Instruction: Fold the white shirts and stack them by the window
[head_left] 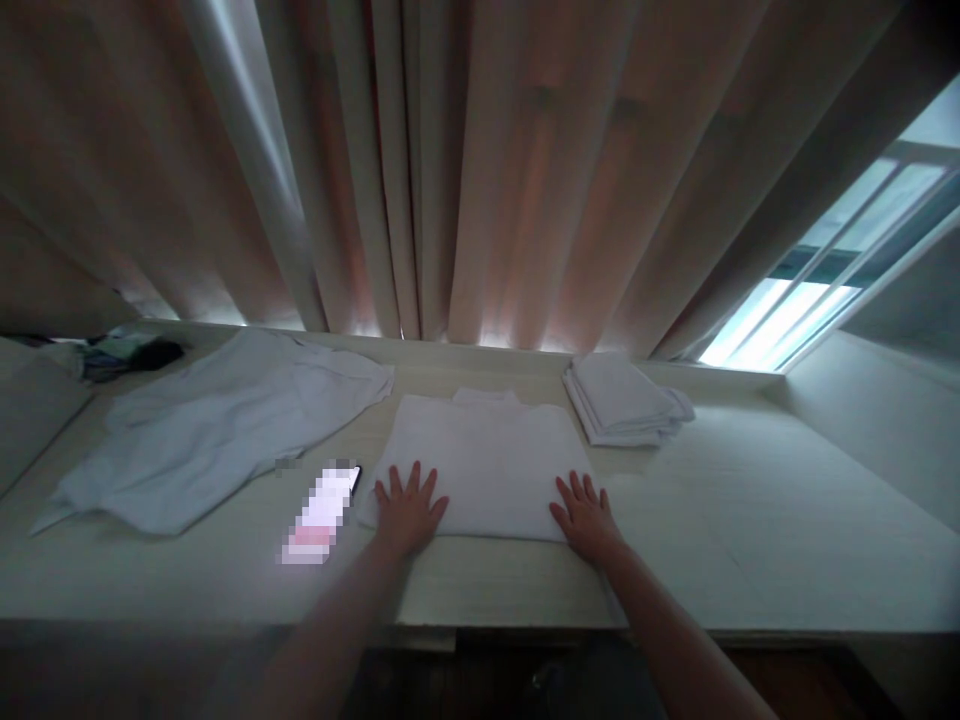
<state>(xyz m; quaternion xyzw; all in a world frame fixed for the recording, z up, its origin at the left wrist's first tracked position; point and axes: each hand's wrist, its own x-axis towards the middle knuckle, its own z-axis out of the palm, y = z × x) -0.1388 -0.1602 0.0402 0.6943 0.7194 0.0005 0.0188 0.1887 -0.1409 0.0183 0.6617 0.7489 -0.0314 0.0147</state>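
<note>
A white folded garment lies flat on the pale counter in front of me. My left hand rests palm down, fingers spread, on its near left corner. My right hand lies flat with fingers apart on its near right corner. Neither hand grips anything.
A loose white shirt is spread at the left. A lit phone lies beside my left hand. A stack of folded white cloths sits at the back right. Curtains hang behind, a window at the right, and dark clutter at the far left.
</note>
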